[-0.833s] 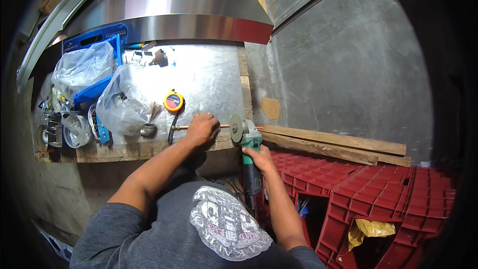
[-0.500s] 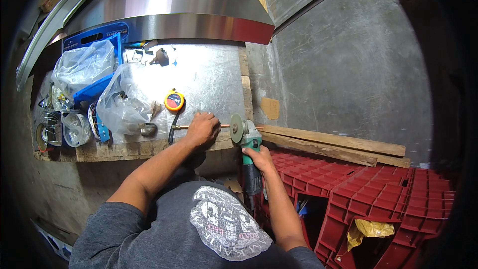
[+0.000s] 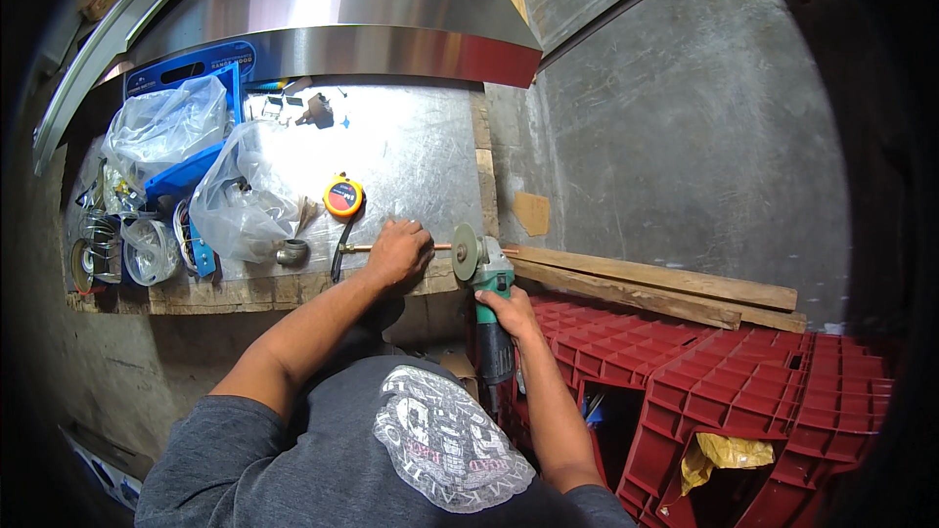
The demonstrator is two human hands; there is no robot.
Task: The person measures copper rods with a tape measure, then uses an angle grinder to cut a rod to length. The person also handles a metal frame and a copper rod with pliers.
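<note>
My left hand (image 3: 402,252) is closed around a thin copper pipe (image 3: 358,248), pressing it down near the front edge of the metal-topped workbench (image 3: 430,137). The pipe runs left to right and passes behind the disc. In my right hand (image 3: 508,311) is a green angle grinder (image 3: 495,281), held upright by its body. Its round cutting disc (image 3: 466,252) stands at the bench's right corner, against or very close to the pipe; whether it touches or spins I cannot tell. A yellow and orange tape measure (image 3: 342,197) lies beyond the pipe's left end, with a black strap (image 3: 341,249) beside it.
Plastic bags (image 3: 245,198), a blue box (image 3: 235,93), a metal elbow fitting (image 3: 291,252) and wire coils crowd the bench's left side. Long steel panels (image 3: 323,10) lie across the back. Wooden planks (image 3: 665,279) and red plastic crates (image 3: 704,372) stand close on my right.
</note>
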